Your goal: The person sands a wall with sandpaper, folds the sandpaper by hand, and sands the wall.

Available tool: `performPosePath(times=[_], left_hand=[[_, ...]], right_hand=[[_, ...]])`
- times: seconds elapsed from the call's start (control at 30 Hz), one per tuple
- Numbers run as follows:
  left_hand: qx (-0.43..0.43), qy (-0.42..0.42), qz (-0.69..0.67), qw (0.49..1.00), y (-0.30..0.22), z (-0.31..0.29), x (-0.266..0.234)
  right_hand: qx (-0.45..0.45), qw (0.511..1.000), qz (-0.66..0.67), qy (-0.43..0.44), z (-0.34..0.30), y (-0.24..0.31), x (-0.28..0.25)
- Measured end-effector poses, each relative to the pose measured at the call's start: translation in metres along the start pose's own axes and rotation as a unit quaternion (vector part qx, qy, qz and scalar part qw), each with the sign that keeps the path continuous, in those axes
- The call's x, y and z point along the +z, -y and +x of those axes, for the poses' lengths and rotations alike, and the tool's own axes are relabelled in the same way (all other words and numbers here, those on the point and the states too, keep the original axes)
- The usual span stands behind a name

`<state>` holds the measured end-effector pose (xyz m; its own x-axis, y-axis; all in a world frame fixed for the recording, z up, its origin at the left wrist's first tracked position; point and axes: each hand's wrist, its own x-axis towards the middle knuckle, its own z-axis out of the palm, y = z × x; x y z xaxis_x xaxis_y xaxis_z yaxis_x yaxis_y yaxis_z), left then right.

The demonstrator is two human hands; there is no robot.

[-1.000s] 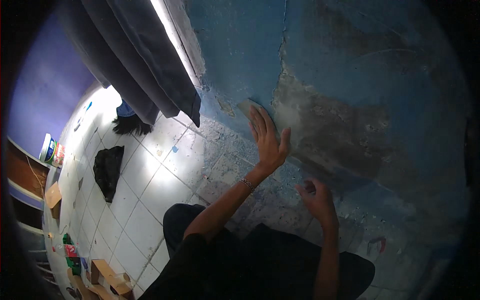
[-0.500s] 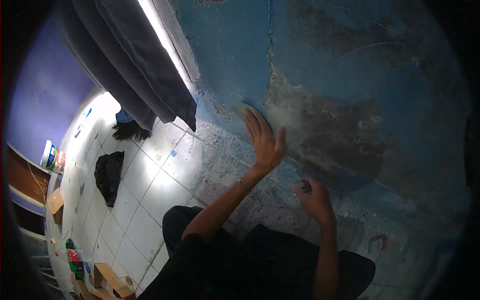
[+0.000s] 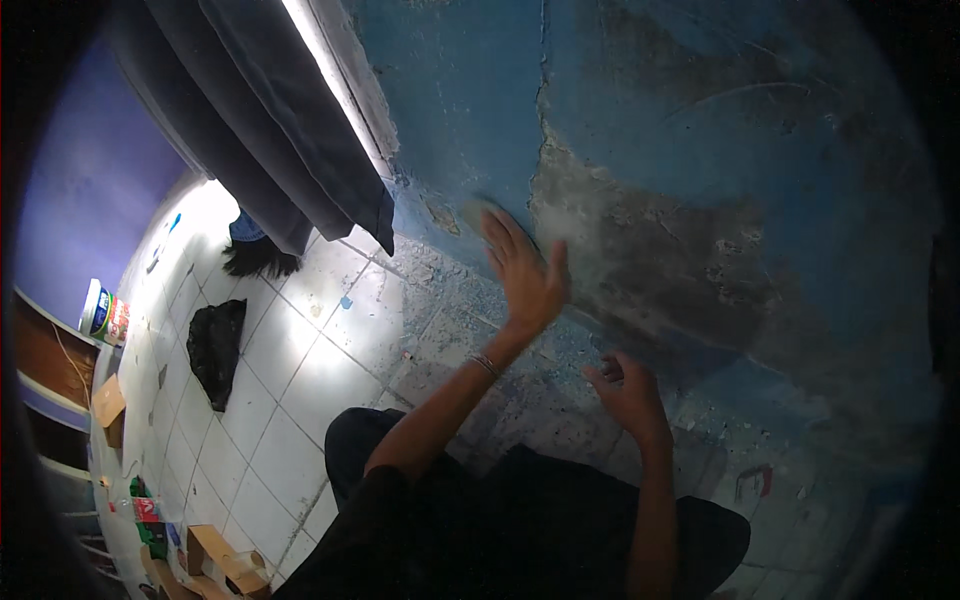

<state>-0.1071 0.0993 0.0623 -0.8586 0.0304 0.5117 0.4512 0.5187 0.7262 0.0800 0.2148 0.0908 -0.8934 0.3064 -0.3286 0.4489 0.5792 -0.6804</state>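
Note:
My left hand [image 3: 525,280] lies with its fingers stretched out over a thin, pale sheet that looks like sandpaper [image 3: 474,213], pressing it flat to the blue wall [image 3: 455,110]. Only the sheet's blurred edge shows past the fingertips; the rest is under the hand. Beside it on the wall are a vertical crack and a bare grey patch [image 3: 665,240] where the paint is gone. Lower and to the right, my right hand [image 3: 630,395] hangs in front of the wall's foot, loosely curled, thumb apart from the fingers, with nothing seen in it.
Paint flakes and dust cover the tiled floor [image 3: 270,440] along the wall. A dark grey curtain [image 3: 290,130] hangs at upper left. Farther left are a black plastic bag [image 3: 216,350], a broom head [image 3: 260,257], a paint tub [image 3: 105,314] and cardboard boxes [image 3: 215,550].
The left hand and the sheet have slid slightly up and left along the wall, and the sheet is now smeared by motion. The right hand has hardly moved.

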Motion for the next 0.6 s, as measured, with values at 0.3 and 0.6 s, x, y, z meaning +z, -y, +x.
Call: performPosePath(times=[0.3,0.6], left_hand=[[0.020,0.013,0.001,1.000,0.001,0.000,-0.005],[0.039,-0.007,0.005,0.999,0.003,0.036,-0.031]], right_hand=[[-0.014,1.000,-0.005,0.011,0.001,0.001,0.001],[-0.005,1.000,-0.022,0.009,0.000,0.003,-0.001]])
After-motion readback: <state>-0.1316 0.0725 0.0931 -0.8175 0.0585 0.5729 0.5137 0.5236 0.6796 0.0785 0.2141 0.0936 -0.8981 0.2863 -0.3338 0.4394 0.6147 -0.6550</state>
